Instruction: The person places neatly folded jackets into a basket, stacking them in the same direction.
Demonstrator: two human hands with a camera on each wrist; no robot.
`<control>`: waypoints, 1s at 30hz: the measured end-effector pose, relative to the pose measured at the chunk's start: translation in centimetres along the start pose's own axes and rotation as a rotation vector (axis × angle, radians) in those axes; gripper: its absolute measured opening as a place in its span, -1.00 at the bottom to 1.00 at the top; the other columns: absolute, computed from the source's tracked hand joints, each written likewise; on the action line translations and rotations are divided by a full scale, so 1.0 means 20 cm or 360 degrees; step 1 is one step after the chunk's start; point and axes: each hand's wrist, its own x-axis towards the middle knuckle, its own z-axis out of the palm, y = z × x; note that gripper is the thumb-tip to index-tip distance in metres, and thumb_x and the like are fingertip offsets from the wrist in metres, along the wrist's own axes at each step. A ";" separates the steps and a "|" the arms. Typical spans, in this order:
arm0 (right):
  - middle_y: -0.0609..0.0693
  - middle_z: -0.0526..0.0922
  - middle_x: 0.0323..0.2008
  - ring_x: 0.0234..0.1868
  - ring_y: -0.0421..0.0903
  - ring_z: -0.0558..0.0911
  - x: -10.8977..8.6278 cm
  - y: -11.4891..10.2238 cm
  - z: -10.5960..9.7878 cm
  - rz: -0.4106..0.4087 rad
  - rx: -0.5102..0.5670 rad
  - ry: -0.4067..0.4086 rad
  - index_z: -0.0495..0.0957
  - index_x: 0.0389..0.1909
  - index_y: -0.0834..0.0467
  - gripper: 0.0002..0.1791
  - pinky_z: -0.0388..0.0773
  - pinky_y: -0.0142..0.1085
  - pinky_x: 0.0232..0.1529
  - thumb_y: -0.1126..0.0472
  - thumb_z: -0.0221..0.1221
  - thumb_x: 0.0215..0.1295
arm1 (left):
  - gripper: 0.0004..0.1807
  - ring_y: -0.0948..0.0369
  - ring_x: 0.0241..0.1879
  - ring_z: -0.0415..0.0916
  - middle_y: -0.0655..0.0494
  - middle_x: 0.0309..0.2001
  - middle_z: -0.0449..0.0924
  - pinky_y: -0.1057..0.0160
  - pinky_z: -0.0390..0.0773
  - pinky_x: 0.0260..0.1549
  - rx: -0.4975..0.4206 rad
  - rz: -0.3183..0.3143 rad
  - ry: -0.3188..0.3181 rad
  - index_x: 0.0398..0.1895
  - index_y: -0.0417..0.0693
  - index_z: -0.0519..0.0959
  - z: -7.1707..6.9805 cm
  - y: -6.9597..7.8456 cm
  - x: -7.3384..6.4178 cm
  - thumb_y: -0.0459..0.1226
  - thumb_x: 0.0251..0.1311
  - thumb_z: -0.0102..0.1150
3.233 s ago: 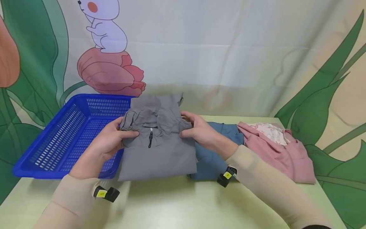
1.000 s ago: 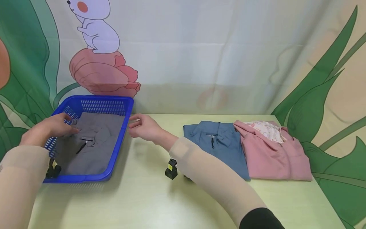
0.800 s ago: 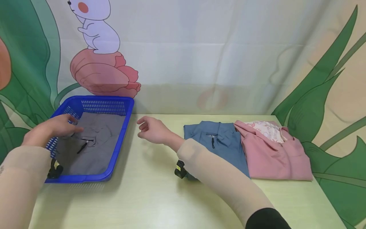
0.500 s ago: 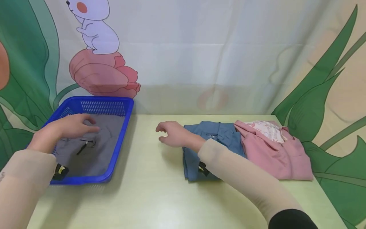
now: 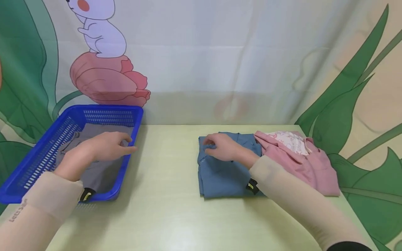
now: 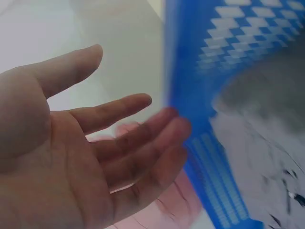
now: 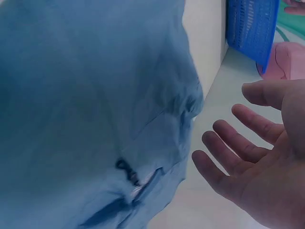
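A folded grey garment (image 5: 106, 181) lies inside the blue plastic basket (image 5: 110, 115) at the left. Over the basket's right side hovers my left hand (image 5: 102, 148), holding nothing, its fingers loosely bent; the left wrist view shows its palm bare beside the basket wall. My right hand (image 5: 223, 147), also holding nothing, is above the upper left of a folded blue zip-neck garment (image 5: 223, 177). In the right wrist view its fingers (image 7: 238, 143) are spread just off the blue garment's edge, and a dark zip pull (image 7: 127, 171) shows on the cloth.
To the right of the blue garment, right up against it, lies a folded pink garment (image 5: 298, 170) with a white patterned lining. All stand on a pale yellow-green table (image 5: 169, 216). Behind it hangs a printed curtain (image 5: 188, 69).
Both hands held the grey garment at first; it now lies in the basket, let go. The right hand has moved right over the blue garment, and the left hand rightward across the basket.
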 end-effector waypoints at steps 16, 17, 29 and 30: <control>0.33 0.62 0.08 0.04 0.20 0.60 -0.27 0.16 -0.09 0.0404 -0.0167 0.0180 0.47 0.23 0.40 -0.51 0.50 0.09 0.10 0.14 0.21 0.45 | -0.40 -0.04 0.07 0.55 -0.17 0.13 0.55 -0.08 0.52 0.08 -0.0155 0.0233 -0.0048 0.28 -0.30 0.53 0.23 0.34 -0.04 0.02 0.45 0.16; 0.33 0.63 0.06 0.02 0.19 0.60 -0.28 0.18 -0.09 0.0428 -0.0194 0.0186 0.46 0.23 0.41 -0.50 0.51 0.09 0.08 0.14 0.21 0.45 | -0.41 -0.01 0.04 0.56 -0.14 0.12 0.55 -0.06 0.52 0.07 -0.0160 0.0242 -0.0063 0.28 -0.30 0.53 0.25 0.35 -0.03 0.02 0.45 0.16; 0.46 0.36 0.32 0.35 0.35 0.36 -0.39 0.29 -0.01 0.0512 -0.0239 0.0158 0.33 0.37 0.45 -0.32 0.32 0.19 0.33 0.07 0.22 0.45 | -0.46 -0.13 0.15 0.54 -0.21 0.11 0.59 -0.09 0.50 0.14 -0.0352 0.0283 -0.0143 0.24 -0.34 0.55 0.47 0.41 0.08 -0.06 0.44 0.20; 0.47 0.35 0.33 0.37 0.36 0.35 -0.40 0.30 -0.01 0.0503 -0.0238 0.0167 0.33 0.37 0.46 -0.32 0.30 0.20 0.34 0.08 0.22 0.44 | -0.46 -0.14 0.16 0.54 -0.22 0.10 0.60 -0.10 0.50 0.15 -0.0372 0.0290 -0.0148 0.24 -0.35 0.55 0.48 0.41 0.09 -0.07 0.44 0.20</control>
